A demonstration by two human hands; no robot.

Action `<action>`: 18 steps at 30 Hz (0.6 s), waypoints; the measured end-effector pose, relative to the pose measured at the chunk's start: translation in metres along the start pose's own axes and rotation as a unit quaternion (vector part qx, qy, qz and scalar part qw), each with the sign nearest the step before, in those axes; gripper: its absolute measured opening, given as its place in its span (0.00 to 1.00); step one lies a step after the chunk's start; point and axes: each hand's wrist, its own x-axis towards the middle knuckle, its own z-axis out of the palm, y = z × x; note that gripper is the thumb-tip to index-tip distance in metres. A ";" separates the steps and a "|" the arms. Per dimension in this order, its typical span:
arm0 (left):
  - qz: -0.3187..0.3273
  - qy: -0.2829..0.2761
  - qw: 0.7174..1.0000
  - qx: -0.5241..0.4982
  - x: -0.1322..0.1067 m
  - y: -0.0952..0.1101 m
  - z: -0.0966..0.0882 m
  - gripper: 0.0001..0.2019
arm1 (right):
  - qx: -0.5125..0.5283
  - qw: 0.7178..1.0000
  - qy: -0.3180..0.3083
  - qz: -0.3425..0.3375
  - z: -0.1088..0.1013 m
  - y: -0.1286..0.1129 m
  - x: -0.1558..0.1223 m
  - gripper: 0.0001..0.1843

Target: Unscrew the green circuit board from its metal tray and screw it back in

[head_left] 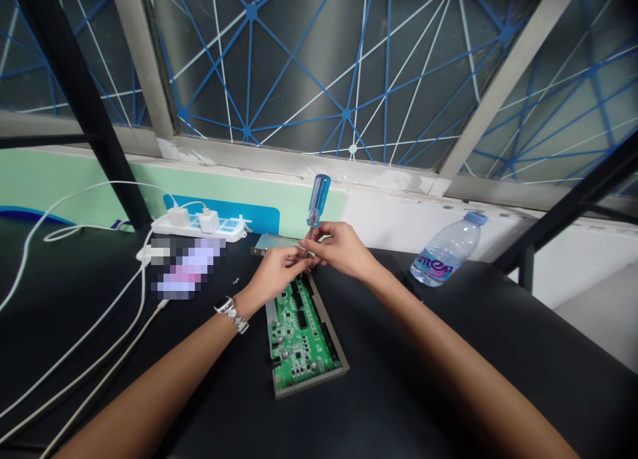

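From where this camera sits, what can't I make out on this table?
In the head view:
Circuit board, far end: hidden by the left hand and right hand.
Screwdriver, lower shaft: partly hidden by both hands.
Phone-like device, screen: blurred by pixelation.
Metallic piece: too small to identify.

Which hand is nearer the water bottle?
Right. The right hand is at the screwdriver, left of the bottle; the left hand is farther left, by the circuit board's far end.
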 end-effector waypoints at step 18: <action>0.033 0.006 0.995 0.097 -0.003 -0.003 -0.012 0.09 | 0.061 0.996 -0.058 0.009 0.002 -0.005 0.000 0.08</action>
